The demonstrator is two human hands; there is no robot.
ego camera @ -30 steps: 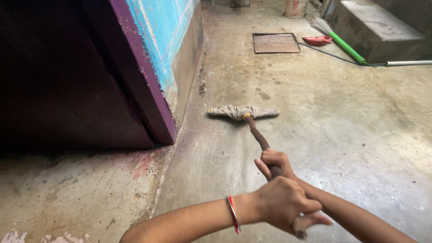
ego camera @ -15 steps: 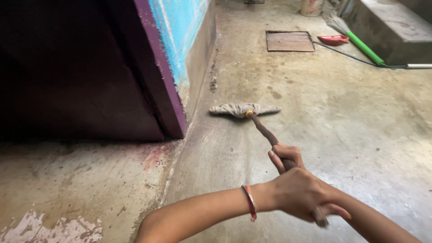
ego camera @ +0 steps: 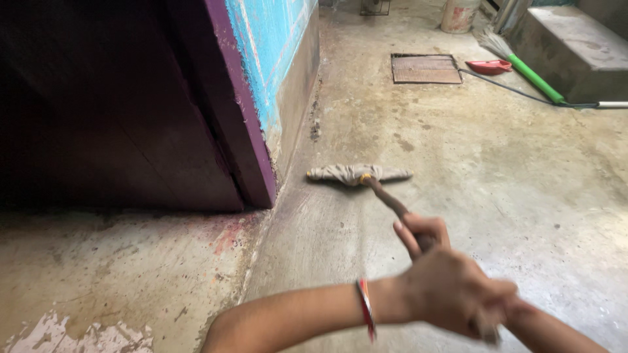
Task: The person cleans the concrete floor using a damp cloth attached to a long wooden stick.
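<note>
**Both hands on a mop, cloth head flat on the concrete**

The concrete floor [ego camera: 497, 189] fills most of the view, stained and damp-looking. At the left stands a dark doorway with a purple frame [ego camera: 239, 111], and next to it a blue wall [ego camera: 268, 46] with a grey base. A concrete step [ego camera: 575, 49] sits at the far right. Near it lie a broom [ego camera: 523, 62] with a green handle, a red dustpan [ego camera: 489, 66] and a flat metal drain cover [ego camera: 425, 68]; a bucket [ego camera: 460, 14] stands further back.

The mop [ego camera: 358, 174] lies with its grey cloth head spread flat on the floor, just beside the foot of the wall and well apart from the broom. Its brown stick runs back toward the person.

The right hand [ego camera: 422, 235] is lower on the stick, fingers curled shut around it. The left hand [ego camera: 451, 291], blurred, is closed in a fist around the stick's upper end, nearest the camera. A red bangle [ego camera: 365, 307] circles the left wrist.
</note>
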